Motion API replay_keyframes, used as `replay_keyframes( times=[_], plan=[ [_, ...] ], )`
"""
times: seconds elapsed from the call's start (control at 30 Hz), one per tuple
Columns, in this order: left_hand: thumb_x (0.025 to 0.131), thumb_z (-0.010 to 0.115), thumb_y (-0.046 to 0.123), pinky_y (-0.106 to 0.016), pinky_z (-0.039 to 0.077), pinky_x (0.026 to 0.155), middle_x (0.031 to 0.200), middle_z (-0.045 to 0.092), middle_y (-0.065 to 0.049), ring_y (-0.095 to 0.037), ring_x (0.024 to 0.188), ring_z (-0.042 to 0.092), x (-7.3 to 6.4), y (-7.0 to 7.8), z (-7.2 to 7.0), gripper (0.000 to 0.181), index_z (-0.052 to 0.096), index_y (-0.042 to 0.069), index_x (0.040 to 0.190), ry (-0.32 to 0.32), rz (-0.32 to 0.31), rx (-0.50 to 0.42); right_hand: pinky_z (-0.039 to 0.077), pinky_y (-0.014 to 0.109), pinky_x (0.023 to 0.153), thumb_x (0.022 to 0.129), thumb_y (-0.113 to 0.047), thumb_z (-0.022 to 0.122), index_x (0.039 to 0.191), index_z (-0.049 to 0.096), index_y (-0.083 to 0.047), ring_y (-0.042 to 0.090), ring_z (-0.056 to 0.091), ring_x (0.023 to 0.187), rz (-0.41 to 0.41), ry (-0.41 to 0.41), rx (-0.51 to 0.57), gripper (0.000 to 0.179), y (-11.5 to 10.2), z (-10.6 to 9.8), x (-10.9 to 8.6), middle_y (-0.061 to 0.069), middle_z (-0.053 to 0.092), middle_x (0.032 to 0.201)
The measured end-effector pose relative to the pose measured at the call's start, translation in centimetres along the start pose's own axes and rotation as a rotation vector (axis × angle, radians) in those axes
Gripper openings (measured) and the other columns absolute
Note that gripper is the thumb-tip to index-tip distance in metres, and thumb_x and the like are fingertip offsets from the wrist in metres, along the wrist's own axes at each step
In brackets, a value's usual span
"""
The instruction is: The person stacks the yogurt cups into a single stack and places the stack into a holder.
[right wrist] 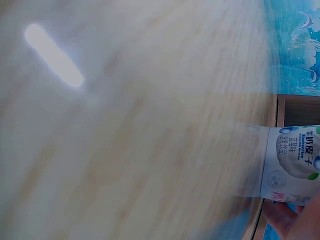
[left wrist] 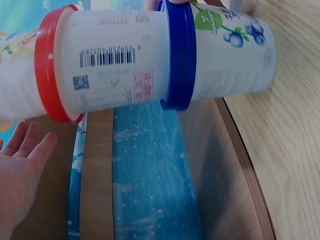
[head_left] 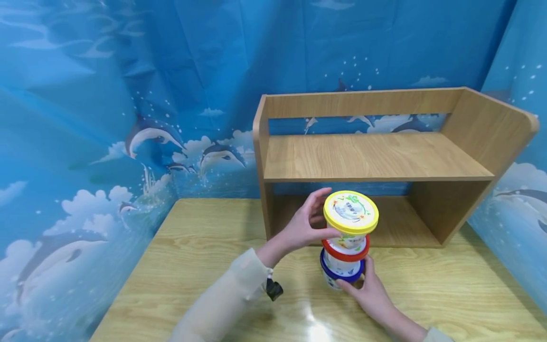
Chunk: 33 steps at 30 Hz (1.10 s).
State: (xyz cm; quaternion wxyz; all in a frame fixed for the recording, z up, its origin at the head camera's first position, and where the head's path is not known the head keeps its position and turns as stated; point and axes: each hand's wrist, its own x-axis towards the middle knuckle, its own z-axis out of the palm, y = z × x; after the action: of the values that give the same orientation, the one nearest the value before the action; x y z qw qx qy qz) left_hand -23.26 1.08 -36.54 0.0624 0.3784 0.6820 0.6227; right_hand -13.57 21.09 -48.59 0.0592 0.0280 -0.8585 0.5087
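Three lidded tubs stand stacked near the shelf. The yellow-lidded tub (head_left: 351, 213) is on top, the red-lidded tub (head_left: 347, 251) in the middle, and the blue-lidded tub (head_left: 331, 280), printed with blueberries, at the bottom. My left hand (head_left: 305, 225) is spread at the left side of the top tub, its thumb over the front below the yellow lid. In the left wrist view, these fingers (left wrist: 32, 145) stretch out with a gap beside the stack. My right hand (head_left: 371, 289) grips the bottom tub around its blue lid, thumb in front.
A wooden two-level shelf (head_left: 376, 156) stands at the back of the wooden table (head_left: 205, 256), right behind the stack. Blue dolphin-print sheeting (head_left: 205, 85) hangs behind and at both sides. A small black object (head_left: 273, 289) hangs at the left wrist.
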Motion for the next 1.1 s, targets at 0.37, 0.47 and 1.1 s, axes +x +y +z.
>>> replay_keyframes(
  times=[0.37, 0.47, 1.1],
  plan=[
    [0.084, 0.078, 0.023, -0.044, 0.041, 0.104, 0.141, 0.048, -0.013, -0.017, 0.129, 0.046, -1.5, 0.4, -3.1, 0.079, 0.031, 0.013, 0.147, 0.075, 0.137, 0.059, 0.049, 0.040, 0.086, 0.083, -0.026, 0.078, 0.141, 0.021, -0.003, 0.041, 0.053, 0.117, 0.020, -0.009, -0.016, 0.085, -0.1, 0.0, 0.0, 0.025, 0.051, 0.130],
    [0.083, 0.078, 0.013, -0.045, 0.041, 0.105, 0.139, 0.051, -0.012, -0.017, 0.127, 0.048, -1.6, 1.2, -4.0, 0.077, 0.033, 0.010, 0.146, 0.115, 0.172, 0.115, 0.048, 0.041, 0.087, 0.083, -0.026, 0.079, 0.142, 0.021, -0.003, 0.041, 0.052, 0.117, 0.022, -0.011, -0.007, 0.085, -0.1, 0.0, 0.0, 0.025, 0.050, 0.131],
    [0.093, 0.064, 0.040, -0.050, 0.048, 0.093, 0.124, 0.059, -0.024, -0.029, 0.115, 0.057, -0.5, 8.3, -10.3, 0.062, 0.047, -0.008, 0.129, 0.442, 0.670, 0.444, 0.050, 0.041, 0.085, 0.083, -0.025, 0.078, 0.142, 0.021, -0.003, 0.041, 0.053, 0.116, 0.005, -0.003, -0.007, 0.085, 0.2, 0.0, 0.0, 0.025, 0.050, 0.130]
  ],
)
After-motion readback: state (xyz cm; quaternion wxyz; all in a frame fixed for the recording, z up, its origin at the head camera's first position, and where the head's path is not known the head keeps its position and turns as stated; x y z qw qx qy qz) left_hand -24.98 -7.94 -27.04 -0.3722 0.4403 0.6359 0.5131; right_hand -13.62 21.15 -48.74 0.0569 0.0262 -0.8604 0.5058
